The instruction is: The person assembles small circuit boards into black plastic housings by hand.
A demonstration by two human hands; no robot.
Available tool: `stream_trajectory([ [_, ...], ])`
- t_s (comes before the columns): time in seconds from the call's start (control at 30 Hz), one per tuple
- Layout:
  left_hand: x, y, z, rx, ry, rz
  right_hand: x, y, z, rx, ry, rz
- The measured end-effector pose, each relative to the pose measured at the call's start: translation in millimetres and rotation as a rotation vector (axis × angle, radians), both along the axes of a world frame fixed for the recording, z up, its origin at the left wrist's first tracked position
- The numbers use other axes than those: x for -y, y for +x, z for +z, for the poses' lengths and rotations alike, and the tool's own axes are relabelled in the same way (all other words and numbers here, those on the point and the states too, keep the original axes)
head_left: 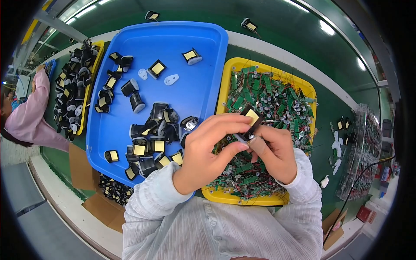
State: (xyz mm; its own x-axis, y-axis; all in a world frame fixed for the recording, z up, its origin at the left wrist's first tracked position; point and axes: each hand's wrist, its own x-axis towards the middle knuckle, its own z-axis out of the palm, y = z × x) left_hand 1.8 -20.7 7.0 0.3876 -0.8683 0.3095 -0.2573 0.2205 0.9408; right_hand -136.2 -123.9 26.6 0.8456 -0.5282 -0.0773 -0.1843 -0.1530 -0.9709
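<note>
Between both hands is a small black plastic housing (252, 117) with a pale yellow pad on its face. My left hand (211, 147) grips it from the left, fingers over its far side and thumb below. Thumb and fingers of my right hand (274, 151) pinch its lower end, where a small metallic or grey bit shows; its kind is hard to make out. Both hands are above the near left part of a yellow tray (313, 93) heaped with green circuit boards (264, 93) with wires. Left of them, a blue tray (160, 32) holds similar black housings (139, 149).
Loose grey-white oval plates (171, 79) lie in the blue tray. Another yellow tray (96, 65) of housings stands far left, beside a person in a pink sleeve (32, 106). A cardboard box (102, 210) with housings is near left. Stacked clear trays (362, 151) stand at right.
</note>
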Motion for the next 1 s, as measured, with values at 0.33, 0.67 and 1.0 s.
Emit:
stream_trajectory([
  [0.33,-1,-6,6,0.382,-0.147,0.121,3,-3,5,0.026,-0.040,0.069],
  [0.67,-8,-17,23,0.498,-0.164,0.150,2,-10,12,0.036,0.056,0.107],
  [1.0,2,0,13,-0.119,0.012,0.012,18,-10,6,0.052,0.473,0.057],
])
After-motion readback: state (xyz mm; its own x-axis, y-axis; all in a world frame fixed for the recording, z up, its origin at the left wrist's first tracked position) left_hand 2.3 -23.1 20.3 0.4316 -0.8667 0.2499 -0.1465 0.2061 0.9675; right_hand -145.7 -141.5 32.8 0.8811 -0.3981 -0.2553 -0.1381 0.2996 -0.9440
